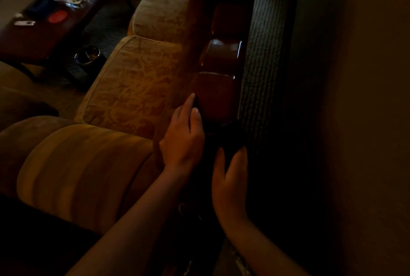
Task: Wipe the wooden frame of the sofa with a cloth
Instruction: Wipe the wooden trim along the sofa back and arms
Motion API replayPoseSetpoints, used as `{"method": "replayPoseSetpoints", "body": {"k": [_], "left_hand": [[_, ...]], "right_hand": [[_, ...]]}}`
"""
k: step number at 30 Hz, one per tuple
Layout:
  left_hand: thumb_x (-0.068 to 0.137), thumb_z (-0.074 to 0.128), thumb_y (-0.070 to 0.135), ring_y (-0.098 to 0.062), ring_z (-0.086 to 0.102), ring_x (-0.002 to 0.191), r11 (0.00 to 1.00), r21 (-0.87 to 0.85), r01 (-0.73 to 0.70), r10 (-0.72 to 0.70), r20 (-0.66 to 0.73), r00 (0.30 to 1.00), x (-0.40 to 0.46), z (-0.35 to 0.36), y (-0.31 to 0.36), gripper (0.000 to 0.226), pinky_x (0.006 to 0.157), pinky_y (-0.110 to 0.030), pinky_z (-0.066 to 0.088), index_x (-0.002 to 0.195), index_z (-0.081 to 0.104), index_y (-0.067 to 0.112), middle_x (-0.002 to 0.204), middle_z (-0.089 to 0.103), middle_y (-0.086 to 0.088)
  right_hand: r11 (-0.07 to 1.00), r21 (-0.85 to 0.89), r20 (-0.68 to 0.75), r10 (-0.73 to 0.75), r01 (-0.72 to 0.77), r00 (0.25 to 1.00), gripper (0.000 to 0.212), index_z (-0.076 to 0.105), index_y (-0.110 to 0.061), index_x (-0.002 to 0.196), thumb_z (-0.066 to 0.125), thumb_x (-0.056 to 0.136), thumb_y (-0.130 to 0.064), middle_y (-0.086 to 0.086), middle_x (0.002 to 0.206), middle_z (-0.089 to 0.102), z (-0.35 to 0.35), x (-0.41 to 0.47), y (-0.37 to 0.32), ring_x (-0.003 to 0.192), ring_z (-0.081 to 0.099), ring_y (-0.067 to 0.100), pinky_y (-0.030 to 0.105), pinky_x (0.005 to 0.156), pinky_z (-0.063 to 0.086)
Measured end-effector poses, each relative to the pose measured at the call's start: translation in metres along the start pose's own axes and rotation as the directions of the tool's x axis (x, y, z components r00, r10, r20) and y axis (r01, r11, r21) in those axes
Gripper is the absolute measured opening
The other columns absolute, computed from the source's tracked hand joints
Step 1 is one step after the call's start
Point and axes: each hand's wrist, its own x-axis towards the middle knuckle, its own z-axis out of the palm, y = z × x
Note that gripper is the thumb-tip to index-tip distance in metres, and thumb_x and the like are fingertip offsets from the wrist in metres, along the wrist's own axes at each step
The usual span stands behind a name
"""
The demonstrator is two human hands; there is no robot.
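Observation:
The sofa's wooden frame [218, 89] is a dark, glossy, carved top rail that runs away from me behind the patterned back cushions. My left hand [184, 136] rests on its near part with the fingers stretched forward, touching the wood. A dark cloth [228, 137] lies on the rail just right of that hand; it is hard to make out in the dim light. My right hand [230, 180] is right behind the cloth, with the thumb on its left and the fingers on its right, holding its near end.
Patterned cushions [133, 89] and a striped sofa arm [84, 171] fill the left. A dark coffee table [57, 29] with clutter stands at the far left, a small metal bin [87, 56] beside it. A ribbed drape [264, 54] and a wall close the right side.

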Motion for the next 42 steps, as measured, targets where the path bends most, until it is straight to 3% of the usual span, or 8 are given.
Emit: {"method": "replayPoseSetpoints", "body": {"k": [8,17,25,29,31,33,36,42], "left_hand": [[0.101,0.029,0.028,-0.015,0.051,0.12,0.866,-0.457,0.2,-0.127,0.186,0.974,0.023,-0.025,-0.019,0.037,0.101,-0.038,0.043,0.132,0.05,0.021,0.132,0.053,-0.002],[0.101,0.028,0.029,-0.005,0.057,0.085,0.769,-0.536,0.35,-0.225,0.286,0.932,0.03,-0.086,-0.087,0.029,0.062,-0.024,0.044,0.095,0.056,0.026,0.097,0.058,0.008],[0.095,0.03,0.035,-0.026,0.048,0.122,0.909,-0.371,0.189,-0.051,0.351,0.935,0.019,-0.122,-0.104,0.047,0.102,-0.044,0.039,0.128,0.05,0.009,0.13,0.052,-0.01],[0.102,0.023,0.024,-0.025,0.05,0.117,0.897,-0.386,0.216,-0.052,0.394,0.918,0.02,-0.122,-0.107,0.041,0.103,-0.047,0.04,0.127,0.051,0.008,0.13,0.052,-0.011],[0.102,0.023,0.023,-0.027,0.052,0.115,0.888,-0.39,0.243,-0.05,0.444,0.895,0.018,-0.123,-0.109,0.04,0.102,-0.05,0.04,0.127,0.051,0.008,0.127,0.054,-0.013],[0.103,0.024,0.023,-0.027,0.053,0.115,0.898,-0.378,0.224,-0.03,0.454,0.89,0.014,-0.125,-0.112,0.041,0.103,-0.045,0.04,0.129,0.052,0.007,0.127,0.055,-0.013],[0.103,0.024,0.018,-0.017,0.046,0.121,0.911,-0.36,0.203,-0.027,0.438,0.899,0.004,-0.125,-0.119,0.041,0.095,-0.016,0.033,0.135,0.047,0.006,0.137,0.049,-0.009],[0.102,0.025,0.023,0.005,0.045,0.075,0.965,-0.259,0.038,0.086,0.449,0.89,0.006,-0.124,-0.112,0.033,0.074,-0.02,0.039,0.094,0.056,0.029,0.085,0.047,0.018]], "right_hand": [[0.905,-0.426,-0.009,0.001,-0.005,1.0,0.049,0.043,-0.007,0.133,0.037,0.097,-0.039,0.014,0.139,0.041,0.013,0.098,-0.042,0.128,0.039,0.027,0.046,0.1,0.04],[0.509,-0.763,0.142,-0.469,0.398,0.872,0.031,0.068,-0.015,0.107,0.068,0.08,-0.029,0.01,0.127,0.059,0.05,-0.088,-0.002,0.126,0.048,0.028,0.062,0.097,0.033],[0.509,-0.845,0.056,-0.223,0.165,0.973,0.051,0.046,-0.018,0.135,0.056,0.087,-0.031,0.007,0.147,0.038,0.077,0.02,-0.067,0.139,0.026,0.026,0.06,0.107,0.019],[-0.002,-0.952,0.284,-0.369,0.305,0.885,0.042,0.055,-0.018,0.128,0.055,0.085,-0.021,0.006,0.14,0.047,0.085,-0.04,-0.029,0.136,0.035,0.026,0.056,0.108,0.025],[-0.305,-0.767,0.623,-0.14,0.565,0.77,0.044,0.048,-0.02,0.134,0.051,0.09,-0.025,0.006,0.145,0.042,0.085,-0.078,0.002,0.14,0.027,0.026,0.059,0.111,-0.001],[-0.354,-0.538,0.774,0.153,0.765,0.615,0.045,0.044,-0.016,0.136,0.047,0.093,-0.027,0.006,0.146,0.039,0.085,-0.086,0.011,0.141,0.022,0.027,0.06,0.097,-0.023],[-0.507,-0.601,0.708,0.02,0.618,0.705,0.033,0.059,-0.022,0.123,0.053,0.091,-0.023,0.002,0.131,0.056,0.088,-0.057,-0.018,0.131,0.042,0.022,0.06,0.105,-0.007],[-0.074,-0.939,0.338,-0.368,0.335,0.866,0.023,0.069,-0.021,0.101,0.053,0.086,-0.027,-0.002,0.101,0.067,0.083,-0.007,-0.06,0.118,0.052,0.02,0.055,0.112,0.016]]}}
